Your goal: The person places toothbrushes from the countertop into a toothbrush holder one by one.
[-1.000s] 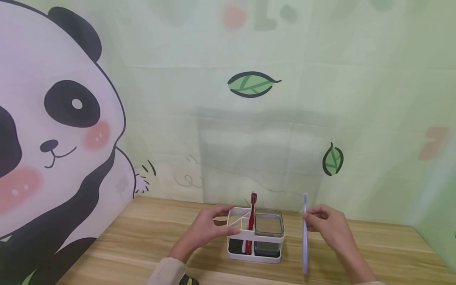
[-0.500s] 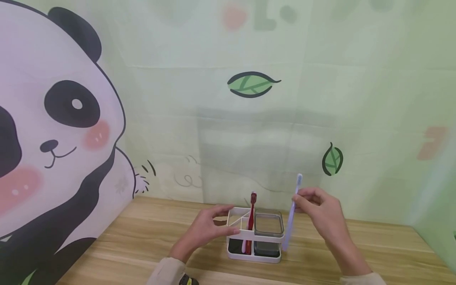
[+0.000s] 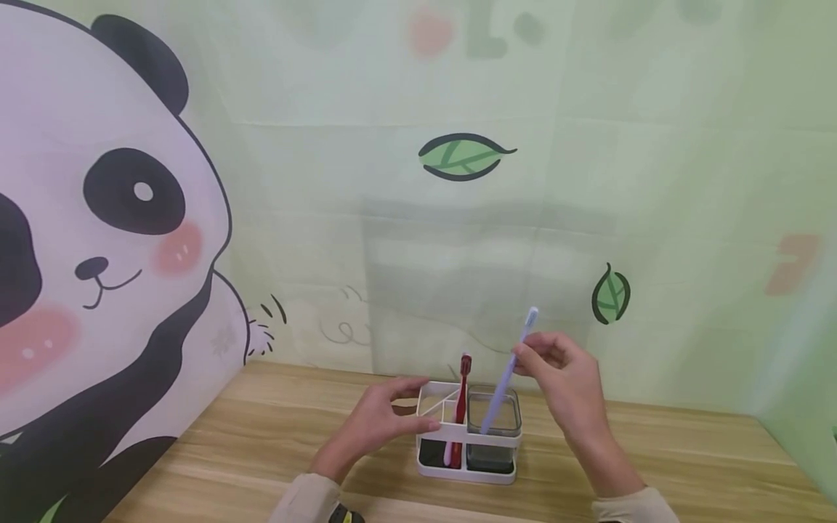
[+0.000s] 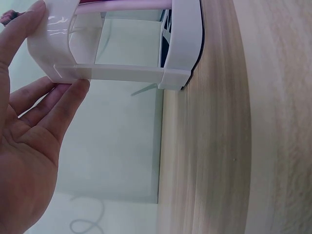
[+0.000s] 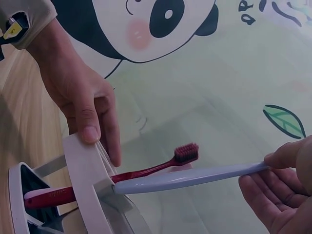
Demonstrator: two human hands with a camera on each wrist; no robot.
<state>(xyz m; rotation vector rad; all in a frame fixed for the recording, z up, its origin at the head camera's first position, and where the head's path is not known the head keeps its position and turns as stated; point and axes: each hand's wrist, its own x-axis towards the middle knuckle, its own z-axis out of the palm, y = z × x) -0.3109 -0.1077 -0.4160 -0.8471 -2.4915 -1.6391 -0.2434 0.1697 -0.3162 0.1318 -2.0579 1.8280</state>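
A white toothbrush holder (image 3: 493,438) stands on the table, with my left hand (image 3: 375,421) gripping the left side of its upper frame. The thumb is on the front and the fingers are round the side and back. My right hand (image 3: 565,378) pinches a lavender toothbrush (image 5: 180,180) near its head, which points up. The brush slants down to the left, its handle end overlapping the grey see-through cup (image 3: 490,457) on the holder's right. A red toothbrush (image 3: 462,396) stands in the divided left part beside a pink handle (image 4: 124,5), which is mostly hidden in the head view.
The wood-grain table (image 3: 261,436) runs back to a pale green cloth backdrop (image 3: 294,181) printed with a panda and leaves. A dark watch-like band (image 3: 345,513) shows at the left sleeve.
My right hand has moved left and up with the lavender toothbrush, from beside the holder to above its right side. The brush has gone from upright to slanted. The left hand has stayed put.
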